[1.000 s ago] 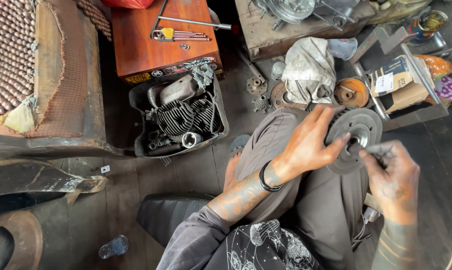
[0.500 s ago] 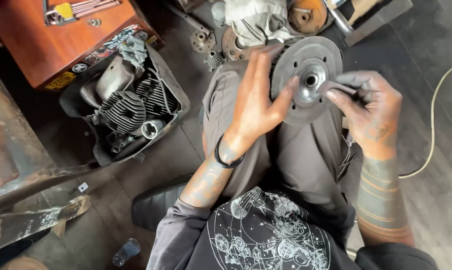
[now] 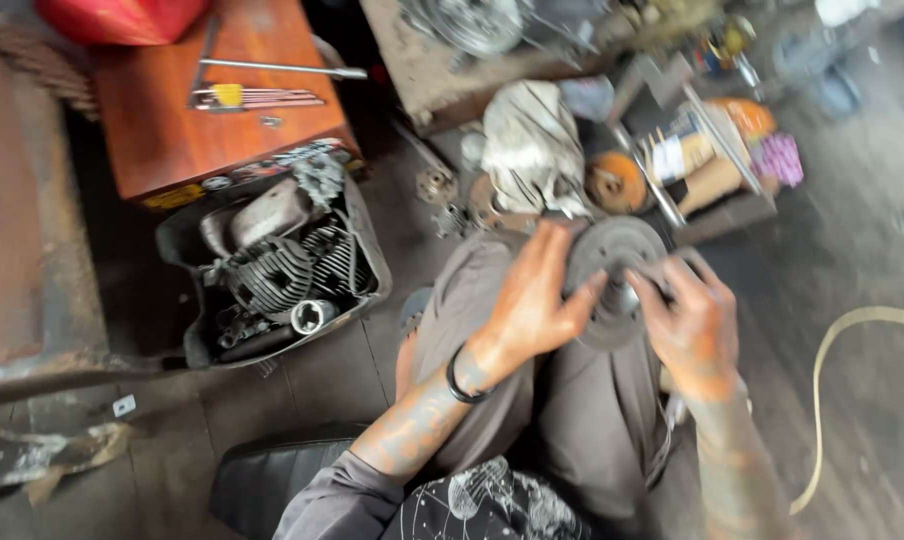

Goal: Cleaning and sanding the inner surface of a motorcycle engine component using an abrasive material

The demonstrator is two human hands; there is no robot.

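Matt grey metal disc (image 3: 612, 275), grimy cloth (image 3: 532, 145)

A small carton (image 3: 690, 152) in white, blue and tan is seen at the far right, tilted among clutter inside a shallow metal tray (image 3: 742, 208). Just to its right, an orange packet (image 3: 744, 118) and a pink-purple patterned packet (image 3: 778, 160) are found, both blurred. At the far left, a strip of labels (image 3: 240, 176) in yellow, black and white is fixed along the near edge of a red-brown box (image 3: 172, 140). On the floor at the near left, a small white tag (image 3: 124, 405) is seen.
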